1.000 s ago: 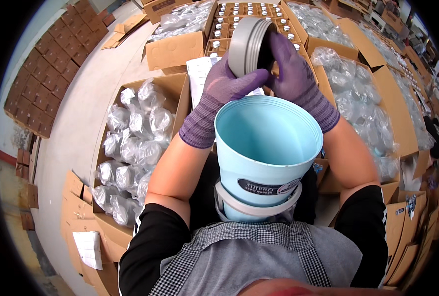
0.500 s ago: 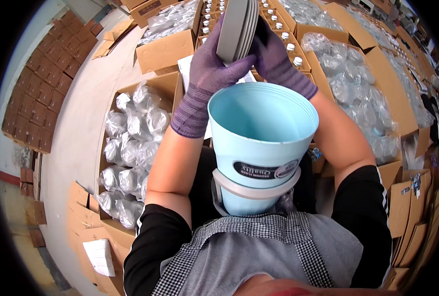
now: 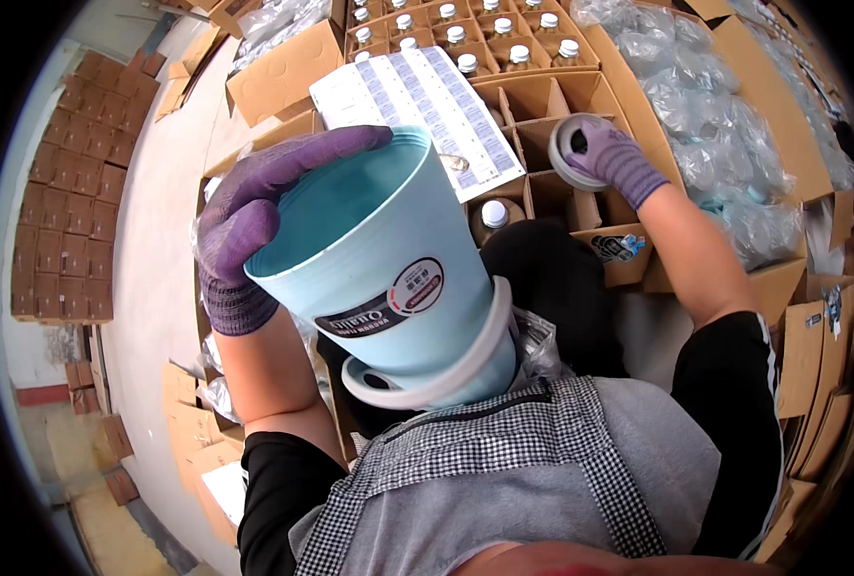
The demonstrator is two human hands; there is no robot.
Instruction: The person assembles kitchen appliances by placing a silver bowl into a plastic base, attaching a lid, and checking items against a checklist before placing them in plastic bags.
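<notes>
Close against the person's checked apron (image 3: 465,434), a light-blue bucket-shaped shell (image 3: 388,269) leans with its wide mouth tilted away and to the left, a pale grey band (image 3: 446,379) looping round its lower part. Crumpled clear plastic (image 3: 542,353) lies just beside its base. The left grip (image 3: 244,206), in a purple glove, lies spread along the rim with long fingers reaching to the far edge; it touches the shell, though I cannot tell whether it clasps it. Farther out, the right grip (image 3: 611,154), gloved alike, is closed around a grey round hollow piece (image 3: 558,158) and holds it over the near divided carton (image 3: 628,276). As far as can be judged, the shell is already uncovered and the grey piece is off it, the two well apart and not yet set down. One capped bottle (image 3: 494,219) stands clearly in the near carton, and a printed sheet (image 3: 417,106) overlaps its left side. Beyond, the far divided carton (image 3: 547,73) seems further along, its visible cells mostly carrying capped bottles. To the right are plastic-wrapped items (image 3: 705,125) in a long box; farthest left, brown cartons (image 3: 67,211) are stacked by the wall.
</notes>
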